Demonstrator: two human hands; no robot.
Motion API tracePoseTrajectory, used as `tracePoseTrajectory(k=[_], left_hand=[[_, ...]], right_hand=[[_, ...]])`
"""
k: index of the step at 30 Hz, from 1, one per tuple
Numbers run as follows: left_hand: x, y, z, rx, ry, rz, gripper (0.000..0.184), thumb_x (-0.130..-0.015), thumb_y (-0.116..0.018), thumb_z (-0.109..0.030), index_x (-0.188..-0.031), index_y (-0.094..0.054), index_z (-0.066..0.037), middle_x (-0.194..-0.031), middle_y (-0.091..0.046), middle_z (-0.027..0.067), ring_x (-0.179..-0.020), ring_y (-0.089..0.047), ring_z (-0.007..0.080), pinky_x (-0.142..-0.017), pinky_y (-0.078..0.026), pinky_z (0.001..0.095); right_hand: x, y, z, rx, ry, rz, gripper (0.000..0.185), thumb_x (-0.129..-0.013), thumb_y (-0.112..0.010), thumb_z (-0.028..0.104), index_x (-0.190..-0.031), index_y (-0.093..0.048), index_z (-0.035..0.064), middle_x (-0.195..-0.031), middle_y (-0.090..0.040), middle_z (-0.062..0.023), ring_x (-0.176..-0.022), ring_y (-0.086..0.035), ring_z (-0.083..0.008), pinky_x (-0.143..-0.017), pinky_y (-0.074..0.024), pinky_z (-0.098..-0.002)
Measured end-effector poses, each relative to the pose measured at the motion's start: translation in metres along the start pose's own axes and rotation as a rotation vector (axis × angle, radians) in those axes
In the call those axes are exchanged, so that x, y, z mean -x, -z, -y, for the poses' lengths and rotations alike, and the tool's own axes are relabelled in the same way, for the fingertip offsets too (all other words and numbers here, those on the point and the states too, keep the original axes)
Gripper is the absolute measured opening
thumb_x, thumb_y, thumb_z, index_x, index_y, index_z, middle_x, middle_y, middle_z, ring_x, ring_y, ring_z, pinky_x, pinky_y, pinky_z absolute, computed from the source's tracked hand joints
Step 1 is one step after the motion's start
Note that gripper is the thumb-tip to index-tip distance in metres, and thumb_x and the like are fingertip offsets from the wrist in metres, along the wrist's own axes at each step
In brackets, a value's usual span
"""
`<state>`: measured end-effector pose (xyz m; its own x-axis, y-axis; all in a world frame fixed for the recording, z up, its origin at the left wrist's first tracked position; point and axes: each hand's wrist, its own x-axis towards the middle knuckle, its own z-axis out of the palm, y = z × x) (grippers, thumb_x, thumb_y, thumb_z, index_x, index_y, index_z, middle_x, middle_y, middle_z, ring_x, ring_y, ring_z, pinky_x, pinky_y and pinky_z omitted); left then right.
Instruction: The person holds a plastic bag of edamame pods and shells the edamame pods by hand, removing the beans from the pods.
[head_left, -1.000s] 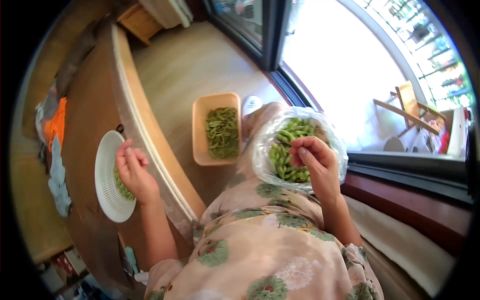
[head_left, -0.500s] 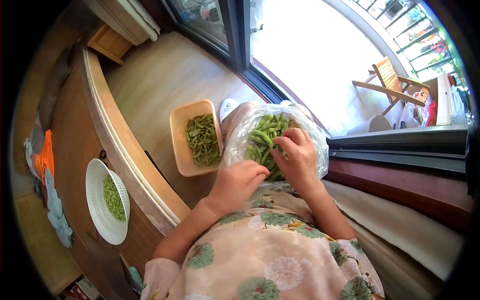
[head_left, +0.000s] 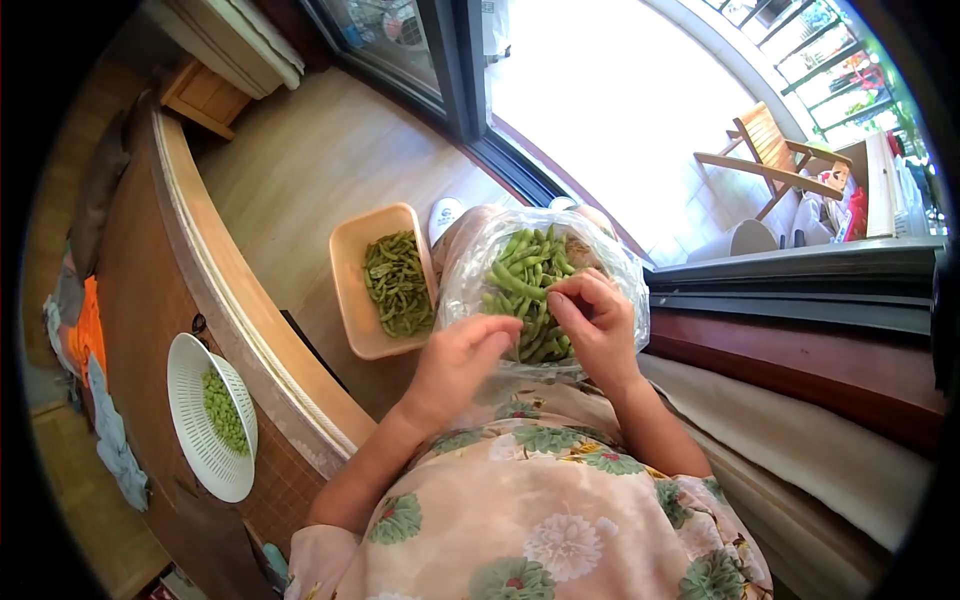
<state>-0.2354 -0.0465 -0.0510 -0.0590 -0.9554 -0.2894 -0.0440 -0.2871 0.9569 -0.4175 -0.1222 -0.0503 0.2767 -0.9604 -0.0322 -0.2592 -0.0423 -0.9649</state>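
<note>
A clear plastic bag (head_left: 460,285) full of green soybean pods (head_left: 530,255) lies open on my lap. Over its right side, my right hand (head_left: 597,315) pinches with thumb and forefinger at the end of a green pod (head_left: 518,284). My left hand (head_left: 463,360) hovers at the bag's near left edge, slightly blurred, its fingers closed together. Whatever may be between those fingertips is hidden. Left of the bag, a peach plastic basin (head_left: 350,320) on the floor contains darker, flatter pods (head_left: 398,285).
A white colander (head_left: 185,385) with shelled green beans (head_left: 224,412) rests on the brown sofa seat (head_left: 140,300) to my left. Sliding-door frames (head_left: 465,80) and a sill (head_left: 790,290) border the right side. Beyond stands a wooden chair (head_left: 775,150).
My left hand has shifted slightly left, away from the right hand. The right hand's fingertips have come down a little onto a pod's end. The view has shifted slightly.
</note>
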Motion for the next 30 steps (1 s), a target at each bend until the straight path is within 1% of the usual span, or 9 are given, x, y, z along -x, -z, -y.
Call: tracePoseTrajectory(k=[3, 6, 10, 13, 16, 20, 21, 28, 30], left_hand=[[-0.005, -0.004, -0.006, 0.182, 0.003, -0.034, 0.029, -0.098, -0.051, -0.015, -0.122, -0.058, 0.000, -0.111, -0.064, 0.0059, -0.102, -0.059, 0.0123, -0.090, -0.046, 0.0277], [-0.010, -0.003, -0.023, 0.370, -0.031, -0.033, 0.029, -0.098, -0.049, -0.012, -0.121, -0.058, 0.003, -0.116, -0.063, 0.0070, -0.109, -0.056, 0.0118, -0.097, -0.043, 0.0277], [-0.010, -0.003, -0.017, 0.403, -0.013, -0.025, 0.026, -0.097, -0.051, -0.011, -0.117, -0.060, 0.003, -0.108, -0.066, 0.0056, -0.100, -0.059, 0.0109, -0.093, -0.045, 0.0262], [-0.006, -0.006, -0.017, 0.355, 0.021, -0.089, 0.023, -0.094, -0.056, -0.009, -0.113, -0.063, 0.002, -0.102, -0.067, 0.0050, -0.094, -0.060, 0.0097, -0.089, -0.047, 0.0251], [-0.004, -0.005, -0.019, 0.230, 0.049, -0.131, 0.021, -0.090, -0.061, -0.007, -0.109, -0.065, 0.002, -0.100, -0.068, 0.0049, -0.092, -0.060, 0.0087, -0.085, -0.048, 0.0244], [0.000, -0.006, -0.012, -0.002, -0.061, -0.062, 0.024, -0.091, -0.064, -0.011, -0.110, -0.062, 0.004, -0.097, -0.065, 0.0052, -0.087, -0.059, 0.0107, -0.078, -0.048, 0.0239], [0.000, -0.007, -0.012, -0.049, -0.094, -0.055, 0.023, -0.090, -0.065, -0.010, -0.109, -0.062, 0.004, -0.096, -0.064, 0.0054, -0.086, -0.059, 0.0109, -0.077, -0.048, 0.0241], [-0.002, -0.011, -0.019, -0.341, -0.240, -0.069, 0.019, -0.082, -0.067, -0.006, -0.099, -0.062, 0.002, -0.085, -0.059, 0.0126, -0.075, -0.059, 0.0264, -0.069, -0.047, 0.0331], [-0.003, -0.009, -0.015, -0.477, -0.298, -0.048, 0.018, -0.086, -0.066, -0.009, -0.099, -0.061, 0.002, -0.086, -0.059, 0.0129, -0.076, -0.059, 0.0254, -0.069, -0.047, 0.0325]], right_hand=[[0.009, 0.001, 0.003, -0.434, -0.228, 0.112, 0.007, -0.090, -0.061, 0.007, -0.088, -0.064, 0.0012, -0.078, -0.057, 0.0039, -0.067, -0.046, -0.0025, -0.059, -0.0367, -0.0191], [0.017, -0.006, 0.003, -0.548, -0.308, 0.205, 0.007, -0.090, -0.060, 0.008, -0.089, -0.063, 0.0017, -0.077, -0.056, 0.0038, -0.067, -0.046, -0.0032, -0.060, -0.0367, -0.0191], [0.021, -0.011, 0.000, -0.511, -0.314, 0.374, 0.012, -0.090, -0.062, 0.010, -0.090, -0.064, -0.0010, -0.080, -0.059, 0.0035, -0.075, -0.052, -0.0048, -0.065, -0.0419, -0.0219], [0.016, -0.004, 0.016, -0.057, -0.116, 0.329, 0.010, -0.092, -0.061, 0.009, -0.092, -0.062, -0.0009, -0.092, -0.060, -0.0005, -0.083, -0.056, -0.0069, -0.073, -0.0462, -0.0229], [0.018, -0.003, 0.012, -0.404, -0.212, 0.274, 0.016, -0.091, -0.063, 0.010, -0.101, -0.062, -0.0018, -0.094, -0.061, -0.0007, -0.087, -0.056, -0.0063, -0.075, -0.0468, -0.0219], [0.010, 0.001, 0.008, -0.442, -0.214, 0.309, 0.022, -0.091, -0.061, 0.010, -0.110, -0.061, -0.0022, -0.098, -0.063, -0.0017, -0.089, -0.056, -0.0070, -0.078, -0.0463, -0.0220], [0.009, -0.002, 0.007, -0.461, -0.189, 0.270, 0.020, -0.088, -0.063, 0.009, -0.104, -0.063, -0.0026, -0.091, -0.064, -0.0025, -0.079, -0.056, -0.0052, -0.072, -0.0476, -0.0216], [0.009, 0.004, 0.007, -0.465, -0.271, 0.309, 0.014, -0.086, -0.061, 0.006, -0.096, -0.066, -0.0023, -0.079, -0.062, 0.0020, -0.072, -0.054, -0.0027, -0.063, -0.0448, -0.0198], [0.009, 0.006, 0.010, -0.460, -0.341, 0.325, 0.013, -0.085, -0.060, 0.005, -0.094, -0.065, -0.0024, -0.079, -0.062, 0.0019, -0.072, -0.053, -0.0029, -0.063, -0.0448, -0.0197]])
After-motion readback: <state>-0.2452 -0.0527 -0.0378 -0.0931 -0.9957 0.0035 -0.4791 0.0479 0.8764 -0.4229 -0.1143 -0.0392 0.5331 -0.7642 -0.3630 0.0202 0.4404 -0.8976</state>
